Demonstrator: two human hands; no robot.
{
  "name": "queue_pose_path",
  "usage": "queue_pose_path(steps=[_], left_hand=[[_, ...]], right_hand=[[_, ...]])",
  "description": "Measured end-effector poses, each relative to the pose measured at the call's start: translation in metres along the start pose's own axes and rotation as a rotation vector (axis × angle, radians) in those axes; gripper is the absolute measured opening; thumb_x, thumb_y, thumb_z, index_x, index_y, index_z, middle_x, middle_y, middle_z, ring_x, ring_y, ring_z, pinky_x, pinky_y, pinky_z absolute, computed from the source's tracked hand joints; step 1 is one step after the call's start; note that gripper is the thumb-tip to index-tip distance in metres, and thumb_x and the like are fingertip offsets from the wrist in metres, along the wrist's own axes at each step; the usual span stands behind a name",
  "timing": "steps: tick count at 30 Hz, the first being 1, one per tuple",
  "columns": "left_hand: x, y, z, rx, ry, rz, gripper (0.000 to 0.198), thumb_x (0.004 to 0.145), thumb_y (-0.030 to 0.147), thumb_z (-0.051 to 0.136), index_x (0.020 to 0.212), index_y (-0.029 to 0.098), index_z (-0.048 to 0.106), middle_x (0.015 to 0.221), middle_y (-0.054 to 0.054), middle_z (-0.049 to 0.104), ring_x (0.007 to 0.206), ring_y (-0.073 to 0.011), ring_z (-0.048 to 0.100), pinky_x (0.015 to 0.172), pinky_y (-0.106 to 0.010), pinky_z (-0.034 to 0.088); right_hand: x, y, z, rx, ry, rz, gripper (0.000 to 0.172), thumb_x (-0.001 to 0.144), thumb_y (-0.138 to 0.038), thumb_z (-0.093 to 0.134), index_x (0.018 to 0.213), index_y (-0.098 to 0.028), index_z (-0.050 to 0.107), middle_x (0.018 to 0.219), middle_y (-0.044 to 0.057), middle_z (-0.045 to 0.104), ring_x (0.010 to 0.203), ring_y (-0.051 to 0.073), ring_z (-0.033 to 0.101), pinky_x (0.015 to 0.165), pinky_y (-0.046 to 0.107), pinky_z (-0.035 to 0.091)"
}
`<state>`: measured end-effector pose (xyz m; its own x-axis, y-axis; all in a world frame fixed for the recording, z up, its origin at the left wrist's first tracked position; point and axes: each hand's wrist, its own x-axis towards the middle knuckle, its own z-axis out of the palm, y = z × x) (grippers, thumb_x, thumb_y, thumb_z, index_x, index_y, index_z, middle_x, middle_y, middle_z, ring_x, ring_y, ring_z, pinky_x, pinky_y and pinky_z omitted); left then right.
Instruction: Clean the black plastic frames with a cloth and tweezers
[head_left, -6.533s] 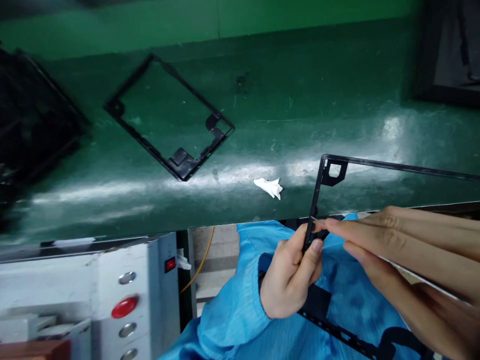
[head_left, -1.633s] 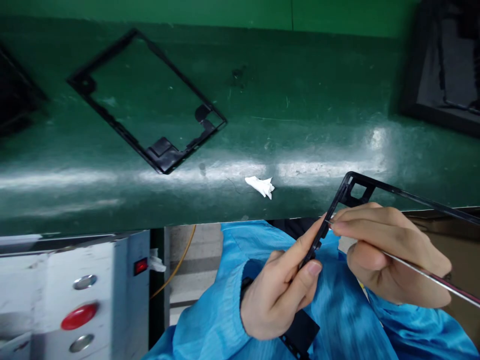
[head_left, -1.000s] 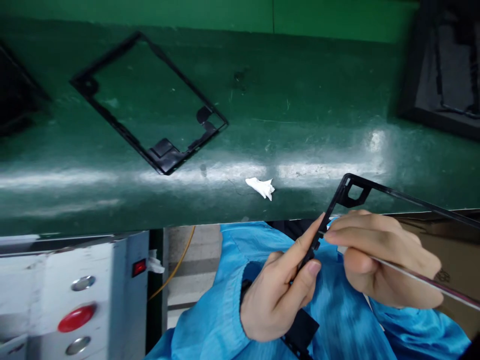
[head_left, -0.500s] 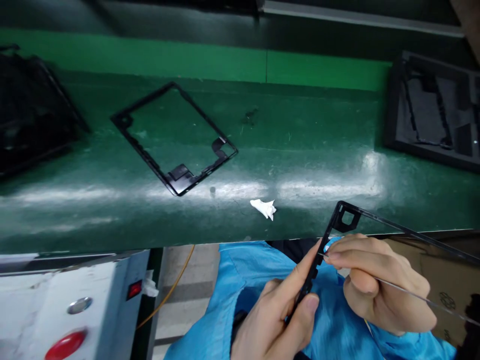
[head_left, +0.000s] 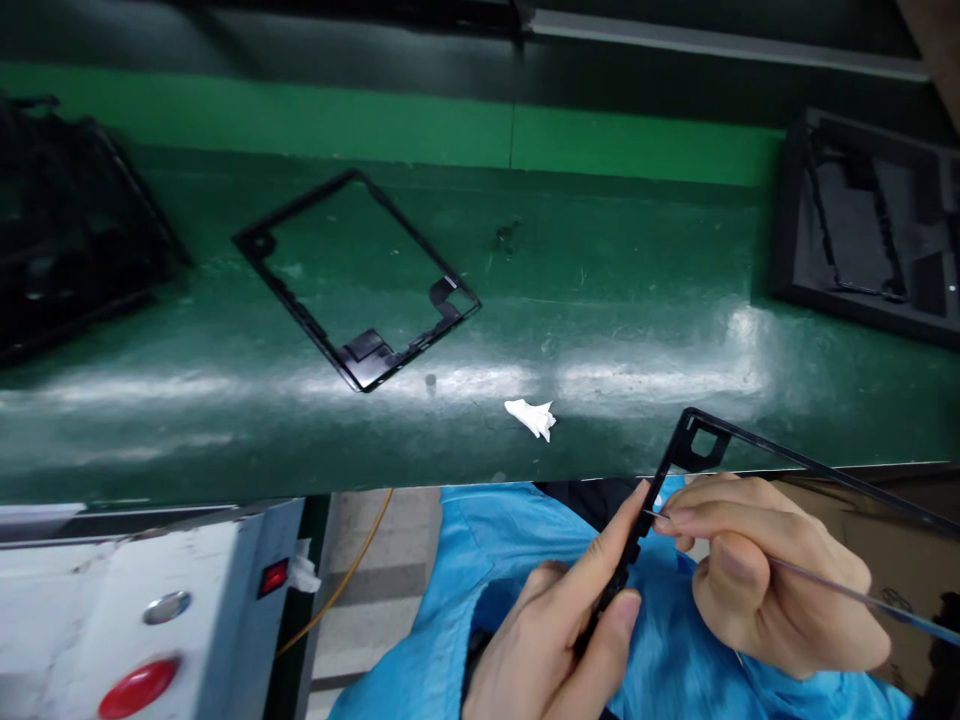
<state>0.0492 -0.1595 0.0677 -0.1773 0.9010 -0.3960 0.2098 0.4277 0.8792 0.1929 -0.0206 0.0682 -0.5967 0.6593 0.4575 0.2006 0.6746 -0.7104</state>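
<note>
A black rectangular plastic frame (head_left: 705,447) is held tilted over the bench's front edge. My left hand (head_left: 559,640) grips its near-left side between thumb and fingers, with the index finger stretched along the bar. My right hand (head_left: 787,575) is closed in a pinch around a long thin rod-like tool (head_left: 862,600). Its fine metal tip meets the inner side of the frame's left bar, close to my left index fingertip. The tool's exact kind cannot be made out. The frame's far right end runs out of view.
Another black frame (head_left: 300,310) lies flat on the green bench (head_left: 637,270), near a crumpled white scrap (head_left: 532,418). A dark stack of frames (head_left: 75,230) stands at left, a black foam tray (head_left: 795,230) at right. A white machine (head_left: 210,600) with a red button (head_left: 140,688) sits lower left.
The view has shifted slightly. Both hands keep their grips, and the tool tip stays at the frame's left bar; the right hand has turned a little.
</note>
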Motion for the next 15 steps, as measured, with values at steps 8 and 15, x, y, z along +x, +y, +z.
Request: queue_pose_path(steps=[8, 15], left_hand=[[0.001, -0.008, 0.005, -0.08, 0.045, -0.008, 0.054, 0.108, 0.046, 0.056, 0.159, 0.026, 0.056, 0.066, 0.0, 0.071, 0.072, -0.019, 0.061, 0.075, -0.021, 0.055], [0.01, -0.024, 0.009, -0.522, -0.192, -0.118, 0.066, 0.108, 0.055, 0.053, 0.163, 0.017, 0.049, 0.05, 0.008, 0.036, 0.043, -0.0099, 0.035, 0.045, -0.02, 0.036]], right_hand=[[0.0, 0.005, 0.007, 0.171, -0.046, -0.021, 0.016, 0.109, -0.021, 0.054, 0.106, -0.018, 0.07, 0.083, 0.002, 0.077, 0.07, 0.013, 0.077, 0.066, 0.024, 0.064], [-0.011, 0.01, 0.008, 0.269, 0.026, 0.002, 0.019, 0.107, -0.017, 0.052, 0.107, -0.017, 0.071, 0.084, 0.004, 0.076, 0.074, 0.016, 0.077, 0.069, 0.029, 0.064]])
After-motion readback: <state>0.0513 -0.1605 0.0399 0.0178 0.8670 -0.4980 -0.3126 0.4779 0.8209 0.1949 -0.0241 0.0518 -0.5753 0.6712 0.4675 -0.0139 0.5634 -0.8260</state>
